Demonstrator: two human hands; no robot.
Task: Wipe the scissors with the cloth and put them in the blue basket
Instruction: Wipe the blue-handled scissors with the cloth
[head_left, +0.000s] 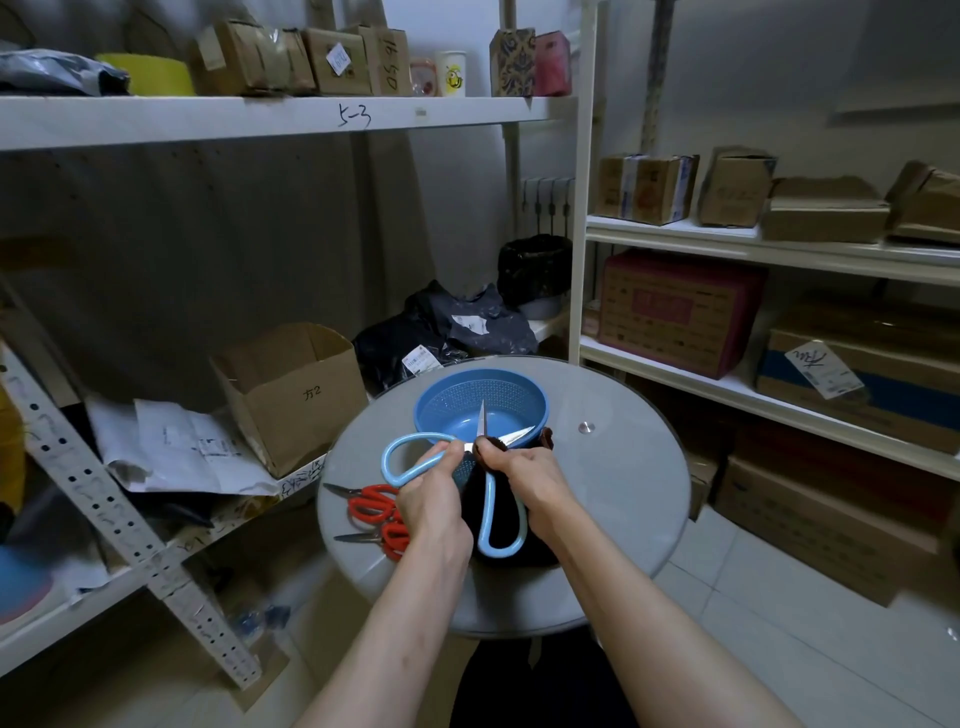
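Large scissors with light blue handles (491, 512) are spread wide open above a round glass table (623, 493). My left hand (434, 493) grips the left handle loop. My right hand (524, 475) pinches a dark cloth (540, 543) round the blades near the pivot. The two blade tips point up and to the right over the blue basket (483, 402), which stands empty at the table's far side. The dark cloth hangs down under my right hand and hides part of the table.
Two pairs of red-handled scissors (371, 506) (389, 538) lie on the table's left side, by my left wrist. White shelves with cardboard boxes (291, 389) stand close on the left, behind and right (680, 312). Tiled floor (753, 623) lies to the right.
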